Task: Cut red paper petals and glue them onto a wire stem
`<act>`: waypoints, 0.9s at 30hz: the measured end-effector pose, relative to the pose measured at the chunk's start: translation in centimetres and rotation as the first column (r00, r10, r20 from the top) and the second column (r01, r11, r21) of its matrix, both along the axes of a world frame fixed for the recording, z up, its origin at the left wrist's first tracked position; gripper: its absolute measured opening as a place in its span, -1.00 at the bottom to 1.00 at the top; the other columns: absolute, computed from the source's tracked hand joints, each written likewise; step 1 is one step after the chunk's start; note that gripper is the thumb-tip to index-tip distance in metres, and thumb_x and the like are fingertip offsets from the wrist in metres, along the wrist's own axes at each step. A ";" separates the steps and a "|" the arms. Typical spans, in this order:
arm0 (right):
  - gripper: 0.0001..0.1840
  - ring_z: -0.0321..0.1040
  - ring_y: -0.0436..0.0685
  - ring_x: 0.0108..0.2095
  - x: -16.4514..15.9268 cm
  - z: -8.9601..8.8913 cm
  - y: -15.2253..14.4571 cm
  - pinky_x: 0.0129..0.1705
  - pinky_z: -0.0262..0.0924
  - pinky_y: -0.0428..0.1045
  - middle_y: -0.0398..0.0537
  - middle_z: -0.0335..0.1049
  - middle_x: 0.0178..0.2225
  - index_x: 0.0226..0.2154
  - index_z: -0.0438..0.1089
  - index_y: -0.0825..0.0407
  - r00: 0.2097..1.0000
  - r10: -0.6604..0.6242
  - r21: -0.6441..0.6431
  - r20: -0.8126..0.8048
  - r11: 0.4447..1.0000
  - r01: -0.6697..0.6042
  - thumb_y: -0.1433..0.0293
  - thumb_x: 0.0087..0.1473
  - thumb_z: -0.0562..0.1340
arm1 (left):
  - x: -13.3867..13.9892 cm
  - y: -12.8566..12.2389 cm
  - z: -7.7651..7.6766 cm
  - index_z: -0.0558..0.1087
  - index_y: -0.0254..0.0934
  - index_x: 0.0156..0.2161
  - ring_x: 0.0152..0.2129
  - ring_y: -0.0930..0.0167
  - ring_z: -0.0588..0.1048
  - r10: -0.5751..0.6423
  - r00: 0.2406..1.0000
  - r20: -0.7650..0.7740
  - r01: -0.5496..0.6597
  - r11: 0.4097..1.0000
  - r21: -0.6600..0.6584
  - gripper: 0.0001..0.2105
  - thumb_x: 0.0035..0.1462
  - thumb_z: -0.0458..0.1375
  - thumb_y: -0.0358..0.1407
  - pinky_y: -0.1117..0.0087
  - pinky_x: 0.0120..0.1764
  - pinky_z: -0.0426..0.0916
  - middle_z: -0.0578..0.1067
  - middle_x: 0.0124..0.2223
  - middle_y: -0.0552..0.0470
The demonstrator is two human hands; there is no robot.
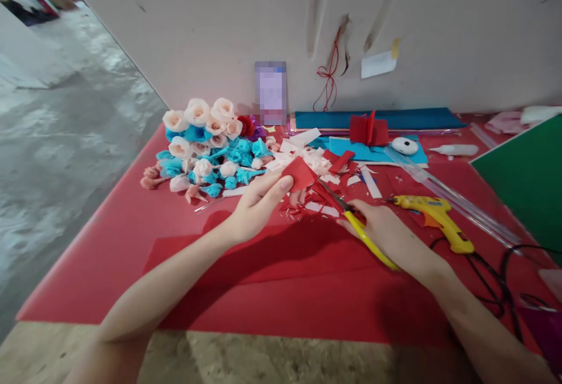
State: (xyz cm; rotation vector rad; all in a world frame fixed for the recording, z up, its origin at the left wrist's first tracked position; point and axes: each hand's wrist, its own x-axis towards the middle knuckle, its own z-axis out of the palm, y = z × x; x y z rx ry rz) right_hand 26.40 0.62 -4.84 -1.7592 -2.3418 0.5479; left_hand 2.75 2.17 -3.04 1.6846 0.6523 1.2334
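Note:
My left hand [261, 202] pinches a small piece of red paper [299, 174] between thumb and fingers, above the middle of the table. My right hand [373, 220] is closed around the yellow handles of a pair of scissors [366, 240]. The scissor blades point up and left, with their tips at the right edge of the red paper; I cannot tell whether they touch it. Below and behind the paper lies a heap of white and red paper scraps [307, 156]. A wide red paper sheet [272, 255] lies flat beneath my forearms.
Paper flowers [215, 150] in white, blue and pink are piled left of the scraps. A yellow glue gun [439, 214] with a black cable lies right of my right hand. A phone [271, 92] leans on the wall. A green board [527, 173] stands at the right edge.

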 end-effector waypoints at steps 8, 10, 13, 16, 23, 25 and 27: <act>-0.66 0.37 0.24 -0.21 0.0 -3.9 1.9 -0.26 0.23 0.02 0.13 0.39 -0.22 -0.11 0.31 0.10 0.999 0.027 0.170 -0.032 0.985 -0.021 0.47 0.00 0.11 | 0.1 0.0 -0.1 0.28 -0.29 -0.51 -0.46 0.47 0.33 -0.008 0.998 -0.055 0.008 1.000 -0.005 -0.67 0.25 -0.12 -0.22 0.41 -0.30 0.21 0.40 -0.44 0.04; -0.61 0.28 0.27 -0.08 0.1 -4.4 2.5 -0.12 0.21 0.10 0.17 0.32 -0.11 -0.07 0.28 0.10 0.995 0.037 0.251 -0.090 0.968 -0.014 0.53 -0.01 0.08 | 0.1 -0.1 -0.1 0.28 -0.29 -0.48 -0.47 0.48 0.34 -0.005 0.994 -0.105 0.004 1.000 -0.008 -0.67 0.26 -0.14 -0.22 0.43 -0.32 0.22 0.39 -0.44 0.05; -0.71 0.22 0.26 -0.03 -0.2 -3.6 2.3 -0.01 0.15 0.17 0.15 0.31 -0.12 -0.15 0.31 0.09 0.977 0.051 0.369 -0.208 0.929 0.030 0.51 0.04 0.07 | 0.3 -0.4 -0.1 0.30 -0.30 -0.44 -0.46 0.50 0.35 -0.013 0.985 -0.174 0.017 1.000 0.019 -0.67 0.27 -0.17 -0.23 0.46 -0.33 0.24 0.39 -0.43 0.05; -0.84 0.29 0.15 -0.12 -1.4 -1.3 0.4 -0.03 0.20 0.08 0.04 0.37 -0.20 -0.24 0.31 0.05 0.935 0.097 0.434 -0.342 0.898 0.065 0.40 0.09 0.11 | 1.0 -1.0 0.0 0.32 -0.31 -0.41 -0.43 0.51 0.38 -0.031 0.971 -0.239 0.061 0.991 0.120 -0.66 0.28 -0.20 -0.25 0.46 -0.30 0.27 0.39 -0.40 0.02; -0.83 0.33 -0.04 -0.34 -4.1 2.4 -4.5 -0.25 0.25 -0.16 -0.13 0.36 -0.40 -0.35 0.27 0.05 0.705 0.260 0.413 -0.660 0.909 0.052 0.54 -0.05 0.23 | 2.9 -2.5 -1.2 0.30 -0.38 -0.35 -0.40 0.38 0.37 0.000 0.927 -0.374 0.178 0.879 0.443 -0.71 0.26 -0.19 -0.29 0.32 -0.32 0.34 0.40 -0.42 -0.11; -0.86 0.32 -0.05 -0.40 -4.2 2.4 -4.7 -0.31 0.24 -0.18 -0.14 0.35 -0.45 -0.40 0.27 0.07 0.713 0.262 0.414 -0.651 0.909 0.043 0.58 -0.06 0.22 | 2.9 -2.5 -1.6 0.30 -0.37 -0.35 -0.41 0.38 0.36 0.037 0.920 -0.389 0.175 0.851 0.495 -0.75 0.25 -0.16 -0.32 0.30 -0.32 0.34 0.40 -0.41 -0.10; -0.88 0.31 -0.05 -0.43 -4.0 2.5 -4.7 -0.35 0.23 -0.18 -0.13 0.35 -0.47 -0.43 0.28 0.08 0.739 0.256 0.415 -0.624 0.909 0.036 0.57 -0.07 0.22 | 2.8 -2.4 -1.6 0.32 -0.36 -0.34 -0.38 0.38 0.37 0.073 0.906 -0.416 0.169 0.840 0.515 -0.78 0.23 -0.12 -0.32 0.28 -0.29 0.36 0.41 -0.37 -0.10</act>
